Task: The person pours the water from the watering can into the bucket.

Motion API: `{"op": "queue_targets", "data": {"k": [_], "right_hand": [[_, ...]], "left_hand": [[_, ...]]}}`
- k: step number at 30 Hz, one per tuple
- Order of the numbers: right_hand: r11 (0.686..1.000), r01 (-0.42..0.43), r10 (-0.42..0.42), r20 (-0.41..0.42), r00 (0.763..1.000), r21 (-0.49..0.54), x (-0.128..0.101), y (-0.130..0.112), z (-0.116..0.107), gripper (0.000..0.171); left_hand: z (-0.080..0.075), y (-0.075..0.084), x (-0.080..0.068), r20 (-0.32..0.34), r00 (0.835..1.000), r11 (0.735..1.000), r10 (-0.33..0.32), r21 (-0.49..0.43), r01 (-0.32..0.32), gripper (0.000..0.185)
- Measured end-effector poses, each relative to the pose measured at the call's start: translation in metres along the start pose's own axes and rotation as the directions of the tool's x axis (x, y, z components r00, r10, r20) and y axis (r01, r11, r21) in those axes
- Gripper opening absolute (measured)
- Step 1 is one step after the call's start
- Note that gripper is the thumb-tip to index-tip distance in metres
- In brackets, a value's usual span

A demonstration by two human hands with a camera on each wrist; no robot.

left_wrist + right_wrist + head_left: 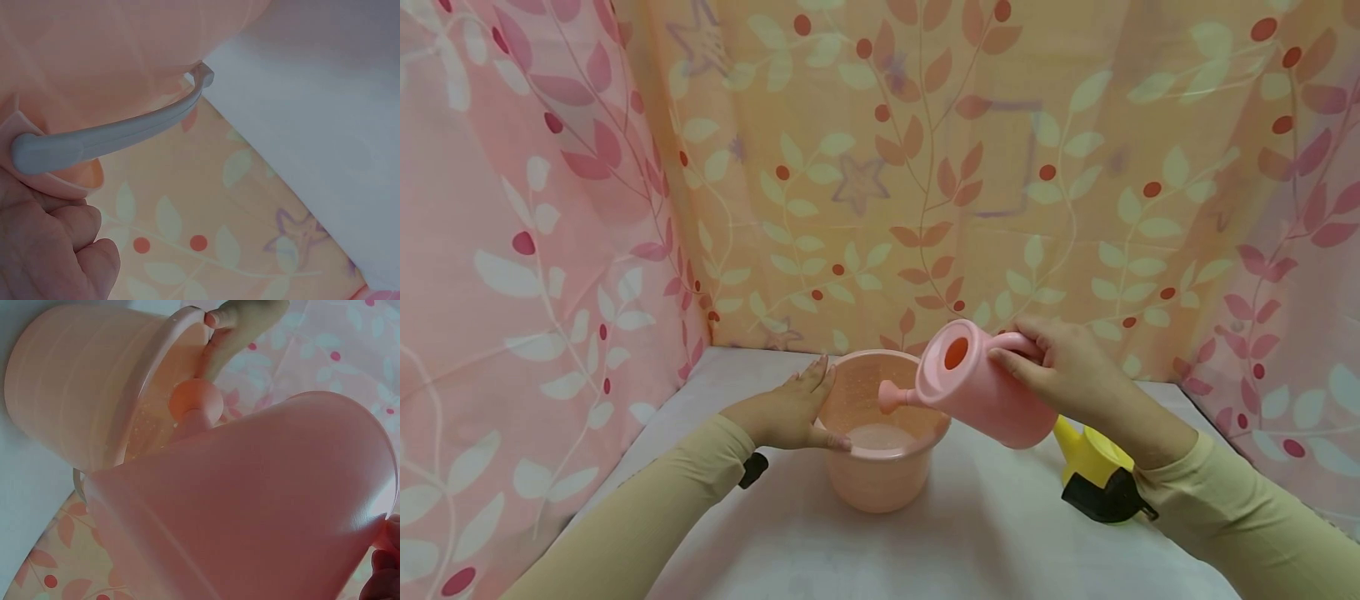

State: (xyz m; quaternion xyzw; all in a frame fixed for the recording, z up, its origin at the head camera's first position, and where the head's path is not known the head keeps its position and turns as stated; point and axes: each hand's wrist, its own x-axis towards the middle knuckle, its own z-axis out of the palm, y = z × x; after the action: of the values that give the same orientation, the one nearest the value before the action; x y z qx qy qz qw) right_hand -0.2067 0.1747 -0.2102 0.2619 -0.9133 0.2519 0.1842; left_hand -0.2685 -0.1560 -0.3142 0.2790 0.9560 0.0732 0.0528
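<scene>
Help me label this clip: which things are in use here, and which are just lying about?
In use:
pink watering can, gripped by the right hand, tilted over the bucket
pink bucket, steadied by the left hand

Lying about:
yellow watering can

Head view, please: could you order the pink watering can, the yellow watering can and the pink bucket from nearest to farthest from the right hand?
1. Pink watering can: gripped by its handle in the right hand.
2. Yellow watering can: on the table under the right wrist.
3. Pink bucket: farther left, steadied at its rim by the left hand.
</scene>
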Motion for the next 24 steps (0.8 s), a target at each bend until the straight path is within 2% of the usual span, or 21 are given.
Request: {"op": "queue_targets", "data": {"k": [24], "right_hand": [[1.000, -0.012, 0.012, 0.015, 1.000, 0.006, 0.0001, -0.0007, 0.0001, 0.016]], "left_hand": [[-0.0005, 0.0001, -0.0003, 0.014, 1.000, 1.000, -0.015, -0.003, 0.015, 0.121]]}}
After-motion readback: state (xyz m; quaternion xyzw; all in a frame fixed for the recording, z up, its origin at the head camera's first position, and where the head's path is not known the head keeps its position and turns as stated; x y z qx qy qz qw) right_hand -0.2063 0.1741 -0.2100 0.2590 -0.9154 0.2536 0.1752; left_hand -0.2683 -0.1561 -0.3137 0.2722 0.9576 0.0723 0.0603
